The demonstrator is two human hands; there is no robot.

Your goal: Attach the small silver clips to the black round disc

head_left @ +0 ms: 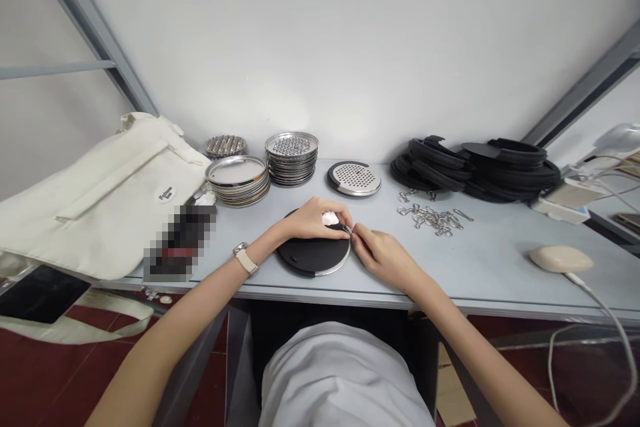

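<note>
A round black disc (313,255) with a silver metal rim on its right side lies flat near the table's front edge. My left hand (320,219) arches over its far right part, thumb and fingertips closed on a small metal clip (347,230) at the rim. Something white (330,218), perhaps a wad of tissue, shows within the curl of that hand. From the right, my right hand (383,253) pinches at the same clip with thumb and forefinger. The fingertips partly hide the clip. Several loose wire clips (433,219) are scattered on the table to the right.
Stacked metal grater discs (293,160) and plain metal discs (237,180) stand at the back left. Behind the disc lies a perforated grater (356,178). Black plastic rings (430,163) are piled at the back right. A white bag (110,207) lies left, a corded cream device (561,258) right.
</note>
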